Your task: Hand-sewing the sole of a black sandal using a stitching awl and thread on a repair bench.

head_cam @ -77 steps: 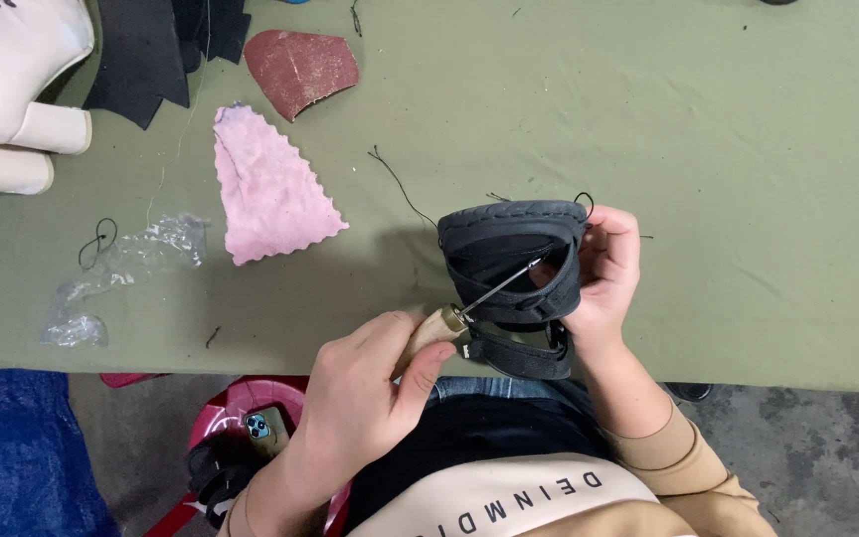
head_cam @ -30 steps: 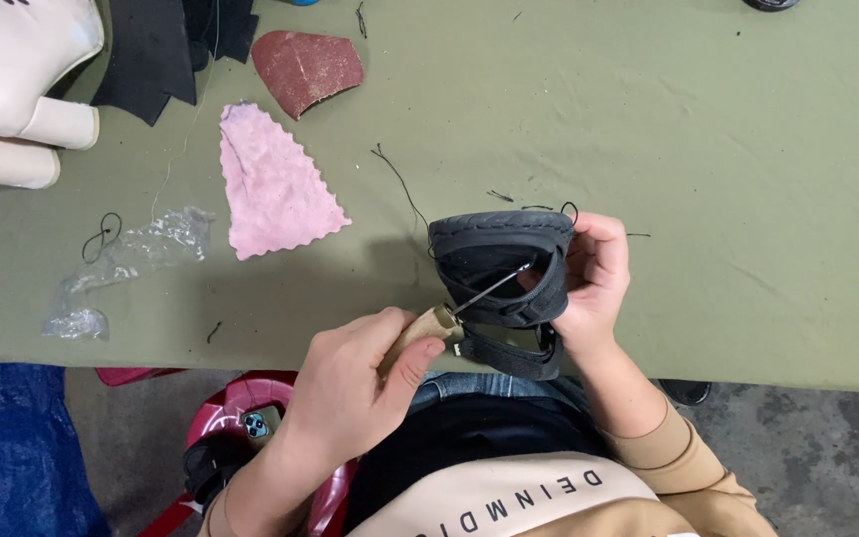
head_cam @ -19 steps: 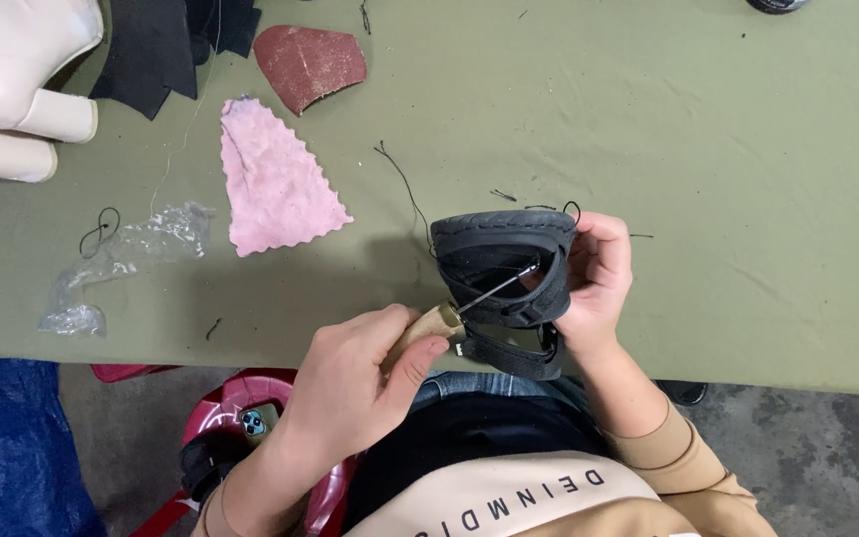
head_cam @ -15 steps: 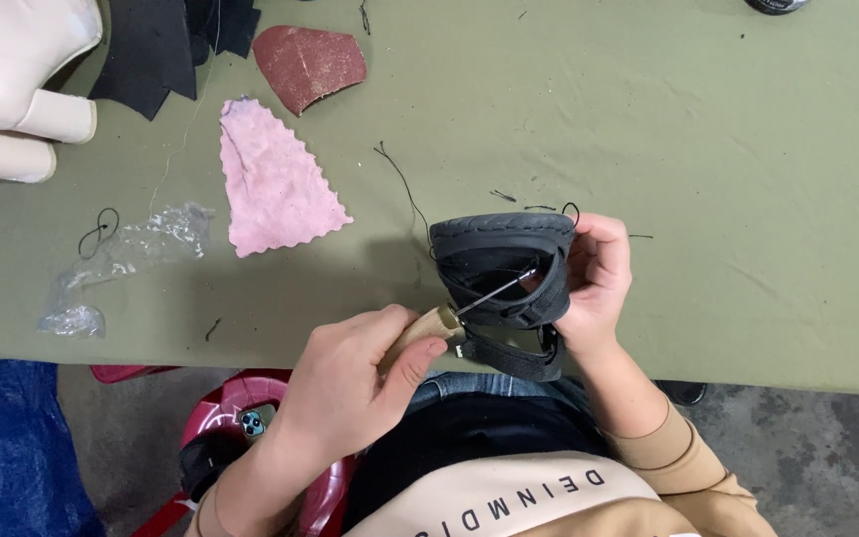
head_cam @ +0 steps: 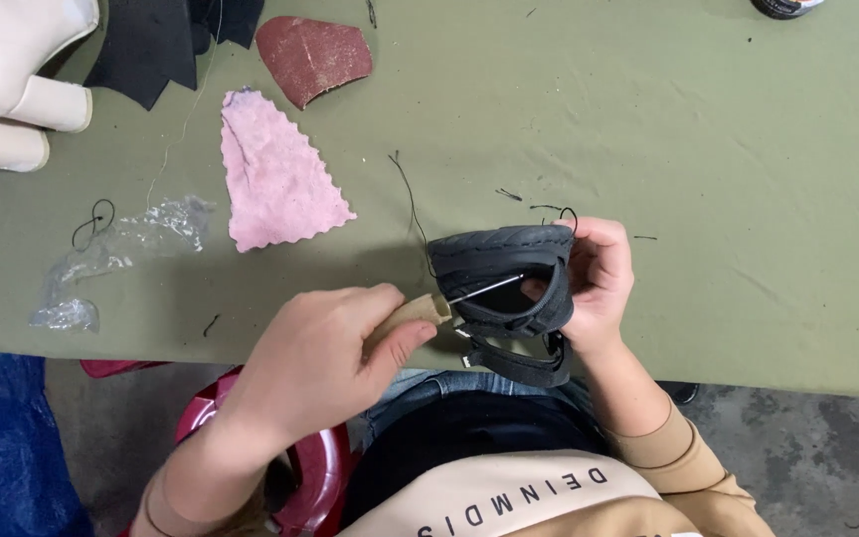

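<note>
Over the green worktop (head_cam: pixel 728 149), our left hand (head_cam: pixel 325 353) grips a wooden-handled awl (head_cam: pixel 420 311), its needle inside the black shoe (head_cam: pixel 504 283) clasped by our right hand (head_cam: pixel 599 283).

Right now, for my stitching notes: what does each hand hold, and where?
Left hand grips the awl by its wooden handle; right hand holds the black shoe by its end.

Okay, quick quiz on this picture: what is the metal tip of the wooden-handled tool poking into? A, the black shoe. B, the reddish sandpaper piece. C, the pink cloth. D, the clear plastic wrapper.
A: the left hand grips the wooden-handled tool, and its thin metal tip runs into the black shoe that the right hand steadies at the table edge; the pink cloth lies apart, further up the table.
</note>
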